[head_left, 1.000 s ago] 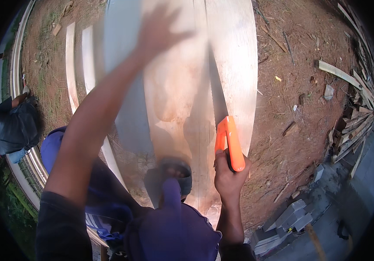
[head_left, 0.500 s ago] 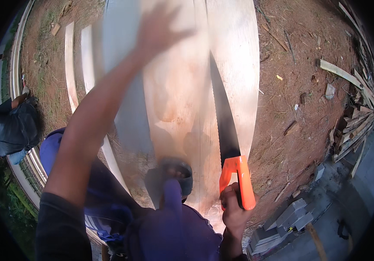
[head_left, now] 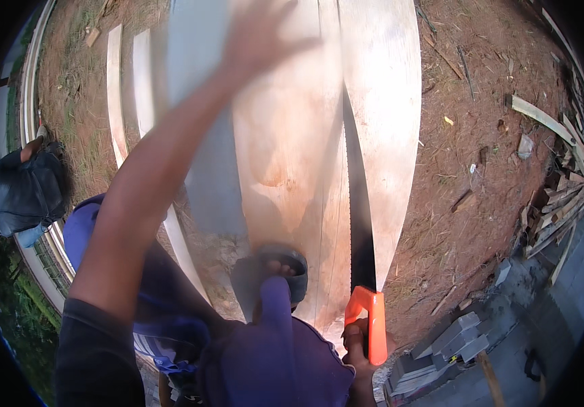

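Note:
In my right hand (head_left: 358,349) is a handsaw (head_left: 365,224) with an orange handle and a dark toothed blade. Its blade points away from me along a dark line in a pale plywood sheet (head_left: 285,136), and the tip reaches that line. My left hand (head_left: 258,41) is spread over the far part of the sheet, fingers apart and somewhat blurred; whether it presses on the wood I cannot tell. My foot in a dark sandal (head_left: 295,275) is at the near edge of the sheet, below a purple trouser leg (head_left: 275,319).
Pale wooden strips (head_left: 117,95) lie on the dirt to the left. Another person in dark clothing (head_left: 27,190) bends down at the far left. Scrap wood (head_left: 556,210) is heaped on the right, with grey blocks (head_left: 434,363) at the lower right.
My right hand has drawn the handsaw back toward me, so more of the dark line shows beyond its tip. My left hand stays spread over the sheet, and the whole view has shifted slightly.

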A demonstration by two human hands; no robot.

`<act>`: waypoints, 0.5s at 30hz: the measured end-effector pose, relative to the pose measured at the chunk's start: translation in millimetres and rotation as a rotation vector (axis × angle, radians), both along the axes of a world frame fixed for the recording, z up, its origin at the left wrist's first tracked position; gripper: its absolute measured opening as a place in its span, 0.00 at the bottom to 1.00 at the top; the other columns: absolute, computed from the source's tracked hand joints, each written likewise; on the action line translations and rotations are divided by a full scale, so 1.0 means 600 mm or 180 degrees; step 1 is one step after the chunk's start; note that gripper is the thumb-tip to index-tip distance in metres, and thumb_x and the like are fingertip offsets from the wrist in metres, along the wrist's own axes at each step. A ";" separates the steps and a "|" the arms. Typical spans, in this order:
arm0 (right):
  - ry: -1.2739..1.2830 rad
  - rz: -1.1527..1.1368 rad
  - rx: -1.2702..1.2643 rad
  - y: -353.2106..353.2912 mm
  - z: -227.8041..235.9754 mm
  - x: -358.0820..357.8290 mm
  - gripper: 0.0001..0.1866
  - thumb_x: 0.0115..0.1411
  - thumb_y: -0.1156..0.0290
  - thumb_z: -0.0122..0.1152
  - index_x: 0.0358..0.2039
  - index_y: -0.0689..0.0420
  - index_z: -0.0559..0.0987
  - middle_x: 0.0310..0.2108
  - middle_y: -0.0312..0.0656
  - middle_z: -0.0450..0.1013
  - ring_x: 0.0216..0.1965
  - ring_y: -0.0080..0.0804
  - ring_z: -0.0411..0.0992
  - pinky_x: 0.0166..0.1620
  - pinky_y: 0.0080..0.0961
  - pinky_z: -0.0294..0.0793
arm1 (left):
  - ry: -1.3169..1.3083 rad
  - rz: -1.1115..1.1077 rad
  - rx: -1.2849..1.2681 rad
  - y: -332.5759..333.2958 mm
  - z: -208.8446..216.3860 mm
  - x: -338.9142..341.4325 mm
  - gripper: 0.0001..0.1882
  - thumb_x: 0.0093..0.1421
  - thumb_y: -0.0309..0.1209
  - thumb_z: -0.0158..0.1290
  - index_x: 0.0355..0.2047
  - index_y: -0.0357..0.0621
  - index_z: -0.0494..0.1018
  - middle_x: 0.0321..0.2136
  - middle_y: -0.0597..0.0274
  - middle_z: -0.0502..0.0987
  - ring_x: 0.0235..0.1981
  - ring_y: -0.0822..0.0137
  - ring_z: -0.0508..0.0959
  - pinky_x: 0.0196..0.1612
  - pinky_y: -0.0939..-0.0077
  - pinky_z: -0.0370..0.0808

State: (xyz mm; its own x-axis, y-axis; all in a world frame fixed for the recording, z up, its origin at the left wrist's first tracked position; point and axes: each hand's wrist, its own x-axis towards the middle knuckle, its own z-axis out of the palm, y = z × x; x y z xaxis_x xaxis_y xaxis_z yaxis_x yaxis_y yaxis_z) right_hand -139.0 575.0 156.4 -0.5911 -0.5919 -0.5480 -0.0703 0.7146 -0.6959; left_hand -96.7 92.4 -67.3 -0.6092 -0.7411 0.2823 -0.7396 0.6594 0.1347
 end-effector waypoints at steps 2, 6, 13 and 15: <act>-0.0406 -0.0488 -0.0446 -0.156 -0.052 -0.036 0.03 0.59 0.81 0.57 0.29 0.67 0.77 0.16 0.32 0.67 0.21 0.16 0.66 0.24 0.21 0.64 | 0.0000 -0.0036 0.0055 0.009 0.004 0.000 0.49 0.52 0.73 0.56 0.65 0.53 0.70 0.70 0.49 0.60 0.73 0.53 0.55 0.74 0.47 0.47; -0.0124 -0.0341 -0.0678 -0.380 -0.151 -0.089 0.11 0.61 0.77 0.57 0.22 0.64 0.70 0.16 0.31 0.63 0.21 0.15 0.59 0.24 0.25 0.58 | -0.0041 0.0037 0.0144 0.000 -0.006 -0.006 0.49 0.52 0.72 0.56 0.65 0.52 0.70 0.69 0.47 0.61 0.73 0.52 0.56 0.74 0.47 0.48; -0.0093 0.0119 -0.0118 0.008 0.001 -0.018 0.07 0.57 0.82 0.56 0.35 0.70 0.79 0.16 0.34 0.67 0.20 0.16 0.67 0.24 0.21 0.65 | -0.0002 0.0053 -0.0035 -0.003 0.004 0.005 0.48 0.53 0.71 0.56 0.65 0.52 0.70 0.69 0.46 0.61 0.73 0.51 0.56 0.74 0.47 0.48; -0.0126 -0.0232 0.0097 -0.039 0.045 -0.010 0.07 0.54 0.81 0.57 0.19 0.65 0.77 0.14 0.37 0.70 0.14 0.20 0.66 0.20 0.21 0.63 | 0.0019 -0.0009 -0.0001 0.011 -0.003 0.000 0.48 0.53 0.71 0.56 0.65 0.52 0.70 0.69 0.46 0.61 0.73 0.52 0.56 0.74 0.47 0.48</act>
